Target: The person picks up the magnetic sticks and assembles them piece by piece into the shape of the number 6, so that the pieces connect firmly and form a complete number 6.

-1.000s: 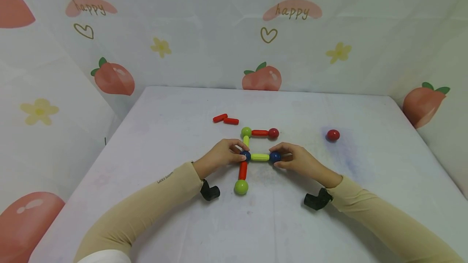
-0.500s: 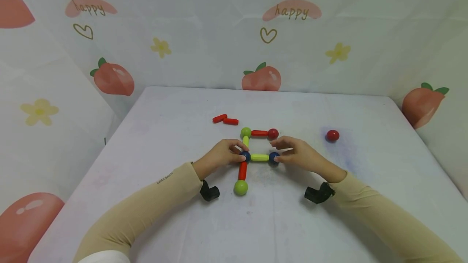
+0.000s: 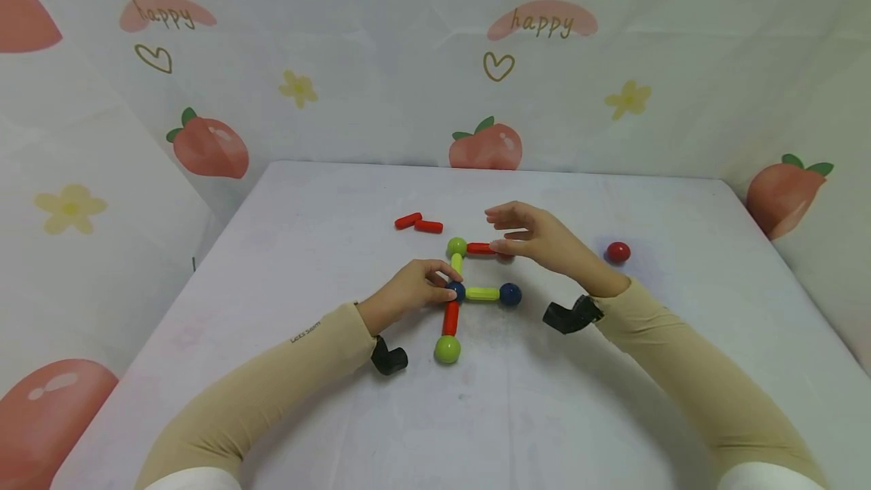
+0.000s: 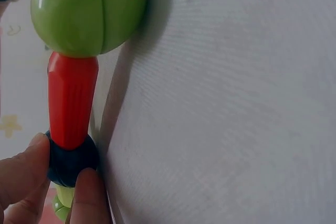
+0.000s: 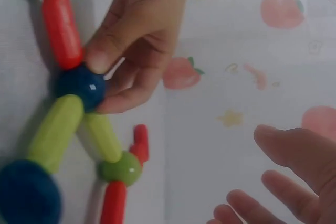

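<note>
A flat figure of balls and short rods lies on the table. My left hand (image 3: 411,291) pinches the blue ball (image 4: 69,163) at its middle joint between thumb and fingers. From that joint a red rod (image 4: 72,98) runs to a near green ball (image 3: 447,349), a yellow-green rod (image 3: 481,294) to a second blue ball (image 3: 510,294), and another to the far green ball (image 3: 457,247). A red rod (image 3: 479,248) extends right from there. My right hand (image 3: 547,244) hovers with loosely spread fingers, holding nothing, and partly hides the red ball (image 3: 506,257) at that rod's end.
Two loose red rods, a left one (image 3: 407,221) and a right one (image 3: 429,227), lie beyond the figure. Off to the right sits a single red ball (image 3: 618,252). A printed cloth backdrop (image 3: 381,59) rises behind the table's far edge.
My right hand has let go of the right-hand blue ball and moved away from me, up over the far red rod. The left hand has stayed on the middle blue ball.
</note>
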A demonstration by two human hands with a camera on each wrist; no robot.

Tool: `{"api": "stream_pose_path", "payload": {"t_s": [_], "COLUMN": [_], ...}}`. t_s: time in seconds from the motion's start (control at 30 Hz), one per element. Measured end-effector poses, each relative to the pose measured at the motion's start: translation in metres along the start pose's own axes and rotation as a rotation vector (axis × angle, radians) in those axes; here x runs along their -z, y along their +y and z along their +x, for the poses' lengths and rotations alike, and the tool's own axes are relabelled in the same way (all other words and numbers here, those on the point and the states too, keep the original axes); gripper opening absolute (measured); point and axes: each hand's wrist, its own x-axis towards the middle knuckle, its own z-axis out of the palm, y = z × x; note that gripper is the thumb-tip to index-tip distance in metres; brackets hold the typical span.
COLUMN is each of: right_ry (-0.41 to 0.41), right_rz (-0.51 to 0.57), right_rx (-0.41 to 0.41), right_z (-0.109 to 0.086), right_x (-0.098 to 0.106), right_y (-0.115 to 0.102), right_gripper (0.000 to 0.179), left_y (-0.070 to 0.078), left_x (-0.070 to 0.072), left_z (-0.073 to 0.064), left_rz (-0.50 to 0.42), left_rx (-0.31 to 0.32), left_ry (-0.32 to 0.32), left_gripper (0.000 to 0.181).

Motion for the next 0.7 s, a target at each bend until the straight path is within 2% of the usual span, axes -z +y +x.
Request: {"api": "stream_pose_path", "payload": {"t_s": [0.2,0.37,0.7], "right_ry": [0.012,0.017,0.051], "right_rz": [-0.003,-0.015,0.053], "right_rx": [0.057,0.034,-0.009], "right_z": [0.030,0.059,0.105], "right_x": [0.000,-0.007,-0.030], "right_y": [-0.020,-0.028,-0.015], "right_gripper": [0.050,0.050,0.044], "left_y": [-0.002,-0.004,-0.004], "left_x": [-0.001,-0.002,-0.003], "left_z": [0.002,0.004,0.005], "left_rz": [-0.017,-0.014,-0.043], "left_rx": [0.000,-0.010,-0.017], "left_ry": [-0.001,0.007,0.010], "left_gripper": [0.021,0.021,0.021]}}
